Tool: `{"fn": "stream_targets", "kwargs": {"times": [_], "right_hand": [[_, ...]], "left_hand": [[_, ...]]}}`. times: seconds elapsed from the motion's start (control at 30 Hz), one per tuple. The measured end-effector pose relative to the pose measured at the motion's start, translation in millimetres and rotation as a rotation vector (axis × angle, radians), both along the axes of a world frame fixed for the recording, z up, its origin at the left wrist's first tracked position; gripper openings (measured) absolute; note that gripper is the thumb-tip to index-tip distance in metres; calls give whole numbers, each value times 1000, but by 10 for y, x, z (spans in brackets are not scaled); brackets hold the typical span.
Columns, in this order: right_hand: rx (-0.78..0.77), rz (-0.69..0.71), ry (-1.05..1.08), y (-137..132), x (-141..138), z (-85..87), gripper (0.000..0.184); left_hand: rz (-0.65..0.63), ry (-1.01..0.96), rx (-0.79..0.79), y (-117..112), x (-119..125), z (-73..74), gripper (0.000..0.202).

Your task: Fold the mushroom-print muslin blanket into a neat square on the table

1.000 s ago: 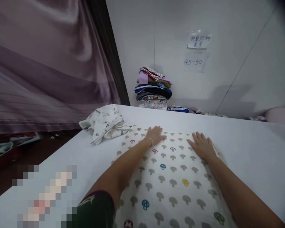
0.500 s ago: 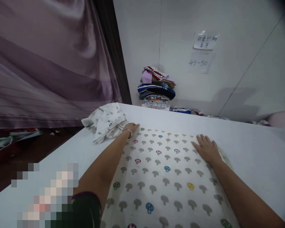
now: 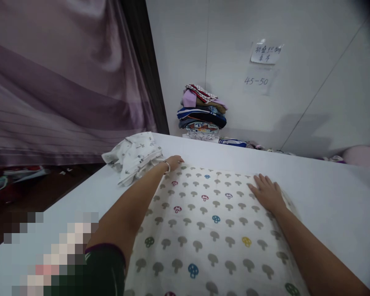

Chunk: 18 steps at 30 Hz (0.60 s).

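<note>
A white cloth (image 3: pixel 203 230) printed with grey and coloured mushrooms lies spread before me, its far edge running across the table. At its far left corner rests my left hand (image 3: pixel 173 161), a bracelet at the wrist; the fingers reach out to the right over the edge, partly hidden by the hand itself. My right hand (image 3: pixel 267 192) lies flat near the far right corner, fingers spread and palm down on the fabric. Left of my left hand sits a crumpled white cloth (image 3: pixel 134 158) with small dark prints.
The white table (image 3: pixel 336 213) carries these cloths. Behind its far edge a stack of folded fabrics (image 3: pixel 202 115) stands against the wall, with more textiles (image 3: pixel 232 142) beside it. A purple curtain (image 3: pixel 64 82) hangs at left. Handwritten paper notes (image 3: pixel 267 52) are on the wall.
My left hand has shifted slightly farther away along the mushroom cloth's far left corner. My right hand stays in about the same place on the cloth.
</note>
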State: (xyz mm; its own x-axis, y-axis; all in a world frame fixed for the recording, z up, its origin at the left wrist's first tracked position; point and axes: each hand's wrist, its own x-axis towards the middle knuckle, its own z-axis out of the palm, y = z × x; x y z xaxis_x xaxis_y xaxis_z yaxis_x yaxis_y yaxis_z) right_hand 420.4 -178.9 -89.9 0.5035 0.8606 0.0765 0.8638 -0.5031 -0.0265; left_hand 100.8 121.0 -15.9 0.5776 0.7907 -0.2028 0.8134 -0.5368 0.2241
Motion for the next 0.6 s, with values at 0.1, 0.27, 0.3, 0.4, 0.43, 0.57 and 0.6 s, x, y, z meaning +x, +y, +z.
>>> {"fn": "stream_targets", "kwargs": {"times": [0.1,0.27,0.3,0.4,0.43,0.57,0.6], "right_hand": [[5,-1,-1,2,3,-7,63],[11,-1,6,0,19,-31,63],[13,-2,5,-1,20,-33,63],[15,-1,-3,-2,18,-29,63],[14,1,-5,-2,16,-25,62],[11,8,-10,0,8,-12,61],[11,9,-11,-1,6,-11,60]], "left_hand": [[-50,60,29,29,-3,53,47],[-97,191,71,55,-55,140,40],[-101,218,81,54,-60,158,39],[-95,276,137,50,-34,213,37],[-87,289,160,50,-11,230,36],[-34,334,212,73,104,255,35],[-16,342,210,84,124,250,34]]}}
